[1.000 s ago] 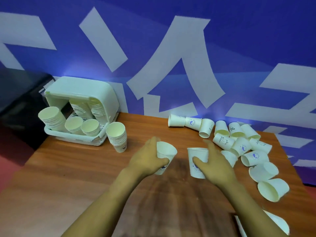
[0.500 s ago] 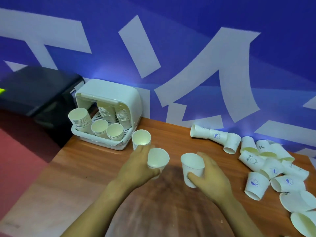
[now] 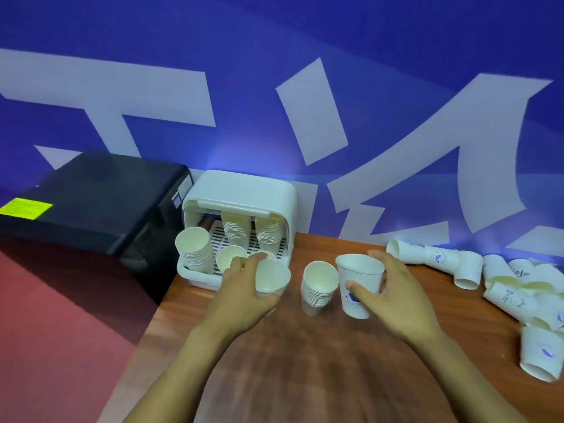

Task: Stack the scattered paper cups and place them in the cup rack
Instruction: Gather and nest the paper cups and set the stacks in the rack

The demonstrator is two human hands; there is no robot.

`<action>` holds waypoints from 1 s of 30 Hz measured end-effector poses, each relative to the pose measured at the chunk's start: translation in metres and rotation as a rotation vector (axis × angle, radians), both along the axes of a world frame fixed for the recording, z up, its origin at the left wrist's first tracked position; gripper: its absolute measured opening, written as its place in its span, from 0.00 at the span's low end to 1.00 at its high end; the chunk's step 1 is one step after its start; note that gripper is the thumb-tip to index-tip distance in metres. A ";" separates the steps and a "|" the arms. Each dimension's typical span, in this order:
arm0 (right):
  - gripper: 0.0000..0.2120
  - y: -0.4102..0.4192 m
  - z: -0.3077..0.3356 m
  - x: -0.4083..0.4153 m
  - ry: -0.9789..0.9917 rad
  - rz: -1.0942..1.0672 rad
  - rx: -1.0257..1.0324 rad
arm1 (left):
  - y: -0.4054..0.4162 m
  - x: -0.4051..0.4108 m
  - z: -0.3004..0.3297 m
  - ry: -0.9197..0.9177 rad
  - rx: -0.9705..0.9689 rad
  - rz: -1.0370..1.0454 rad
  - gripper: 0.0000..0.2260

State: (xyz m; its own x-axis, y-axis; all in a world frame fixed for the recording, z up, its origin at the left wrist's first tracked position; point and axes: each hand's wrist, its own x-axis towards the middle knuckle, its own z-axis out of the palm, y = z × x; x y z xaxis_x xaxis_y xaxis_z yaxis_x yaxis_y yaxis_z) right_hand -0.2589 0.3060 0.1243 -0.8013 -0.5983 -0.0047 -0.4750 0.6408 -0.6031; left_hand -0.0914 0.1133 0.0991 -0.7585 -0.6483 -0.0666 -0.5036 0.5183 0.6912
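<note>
Hiding its base, left hand [image 3: 244, 288] grips tilted cup [image 3: 272, 276].

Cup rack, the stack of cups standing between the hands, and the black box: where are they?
cup rack [image 3: 241, 189]: head view, domed lid.
stack of cups [image 3: 314, 296]: head view, ribbed side.
black box [image 3: 100, 190]: head view, top.

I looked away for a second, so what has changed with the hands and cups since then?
Both hands carried their cups toward the standing stack: the left hand holds its cup to the stack's left, the right hand holds its cup to its right. Neither let go. The cup rack and scattered cups seem unmoved; the camera swung left.
</note>
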 end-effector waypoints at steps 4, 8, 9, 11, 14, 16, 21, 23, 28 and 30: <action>0.31 -0.064 0.006 0.035 0.032 0.006 0.023 | -0.062 0.019 0.004 0.027 0.007 -0.048 0.30; 0.28 -0.114 0.002 0.057 0.003 0.001 0.017 | -0.107 0.025 0.006 0.015 -0.019 -0.092 0.31; 0.28 -0.123 -0.001 0.061 -0.010 0.000 0.027 | -0.115 0.025 0.005 0.009 -0.038 -0.107 0.31; 0.30 -0.139 -0.010 0.067 -0.037 0.004 0.040 | -0.129 0.023 0.003 0.000 -0.074 -0.108 0.31; 0.32 -0.155 -0.024 0.069 -0.086 -0.003 0.014 | -0.143 0.021 -0.003 -0.046 -0.156 -0.060 0.31; 0.33 -0.163 -0.033 0.068 -0.105 -0.005 0.011 | -0.147 0.018 -0.008 -0.079 -0.195 -0.048 0.32; 0.34 -0.178 -0.053 0.062 -0.133 -0.023 -0.009 | -0.149 0.002 -0.028 -0.098 -0.218 -0.092 0.32; 0.34 -0.182 -0.061 0.058 -0.155 -0.027 -0.009 | -0.150 -0.004 -0.037 -0.136 -0.270 -0.106 0.32; 0.33 -0.188 -0.078 0.051 -0.164 0.008 0.029 | -0.152 -0.014 -0.056 -0.242 -0.325 -0.140 0.33; 0.34 -0.189 -0.084 0.049 -0.181 0.035 0.035 | -0.153 -0.017 -0.060 -0.290 -0.304 -0.162 0.34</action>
State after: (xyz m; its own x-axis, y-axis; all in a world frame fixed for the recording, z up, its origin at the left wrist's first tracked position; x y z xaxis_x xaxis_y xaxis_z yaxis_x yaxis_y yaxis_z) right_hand -0.2097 0.1165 0.0405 -0.7640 -0.6227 -0.1686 -0.3830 0.6481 -0.6582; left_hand -0.1080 -0.0402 0.0393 -0.8299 -0.5457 -0.1162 -0.5497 0.7642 0.3373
